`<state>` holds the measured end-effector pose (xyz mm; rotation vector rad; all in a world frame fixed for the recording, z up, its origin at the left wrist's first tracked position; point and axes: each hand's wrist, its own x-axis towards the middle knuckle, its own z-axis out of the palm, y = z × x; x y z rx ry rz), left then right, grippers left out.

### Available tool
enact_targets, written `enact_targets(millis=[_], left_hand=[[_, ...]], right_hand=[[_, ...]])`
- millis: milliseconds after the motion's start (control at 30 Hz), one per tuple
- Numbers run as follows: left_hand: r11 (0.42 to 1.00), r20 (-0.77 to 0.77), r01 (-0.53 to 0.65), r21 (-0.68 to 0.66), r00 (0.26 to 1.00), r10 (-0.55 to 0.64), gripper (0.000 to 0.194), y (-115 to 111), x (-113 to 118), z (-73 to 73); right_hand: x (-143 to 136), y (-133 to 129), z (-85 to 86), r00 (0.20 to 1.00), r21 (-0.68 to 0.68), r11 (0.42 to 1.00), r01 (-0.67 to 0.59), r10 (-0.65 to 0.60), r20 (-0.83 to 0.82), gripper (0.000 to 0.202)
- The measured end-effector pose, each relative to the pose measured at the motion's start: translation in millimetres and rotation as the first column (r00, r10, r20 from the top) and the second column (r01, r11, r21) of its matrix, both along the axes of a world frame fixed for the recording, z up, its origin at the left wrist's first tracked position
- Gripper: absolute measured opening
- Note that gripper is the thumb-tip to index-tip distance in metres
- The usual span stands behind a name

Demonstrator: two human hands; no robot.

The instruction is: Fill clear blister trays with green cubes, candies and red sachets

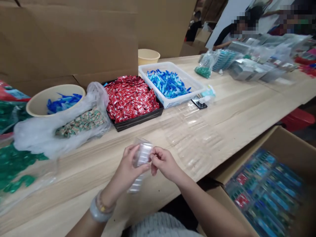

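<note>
A ribbed clear plastic blister tray (143, 154) is held upright over the near part of the table, perhaps several nested together. My left hand (127, 169) wraps round its left side, thumb across the front. My right hand (164, 163) is closed, its thumb and forefinger pinching at the tray's right edge. The lower end of the clear plastic shows beneath my left hand. To the right, several flat clear plastic trays (197, 141) lie on the wooden table (237, 121). Beyond my hands is a black tray (140, 119) heaped with red printed sachets (130, 98).
A white basket (182, 70) holds blue pieces. At left are a cream bowl (32, 107), a bag of small packets (84, 123) and green pieces (21, 164). A carton (274, 138) of filled packs stands at lower right. A person (224, 39) sits across the table.
</note>
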<state>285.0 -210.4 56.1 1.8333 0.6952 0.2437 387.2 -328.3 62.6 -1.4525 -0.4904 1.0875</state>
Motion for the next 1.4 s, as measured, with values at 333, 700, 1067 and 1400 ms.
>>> enact_targets(millis=[333, 700, 1067, 1400], left_hand=[[0.856, -0.145, -0.289, -0.429, 0.957, 0.250, 0.066, 63, 7, 1.8], [0.862, -0.022, -0.051, -0.504, 0.999, 0.046, 0.075, 10, 3, -35.5], [0.924, 0.030, -0.002, -0.382, 0.999, 0.014, 0.068, -17, -25, -23.9], [0.948, -0.066, -0.158, -0.275, 0.987, 0.145, 0.059, 3, -20, 1.9]], right_hand=[[82, 34, -72.1, 0.782, -0.124, 0.854, 0.505, -0.513, -0.354, 0.016], [-2, 30, -44.5, 0.890, 0.164, 0.975, 0.151, -0.062, -0.452, 0.034], [-24, 9, -36.0, 0.898, 0.134, 0.988, 0.082, -0.015, -0.440, 0.028], [-8, -57, -53.3, 0.839, -0.119, 0.878, 0.464, -0.479, -0.259, 0.029]])
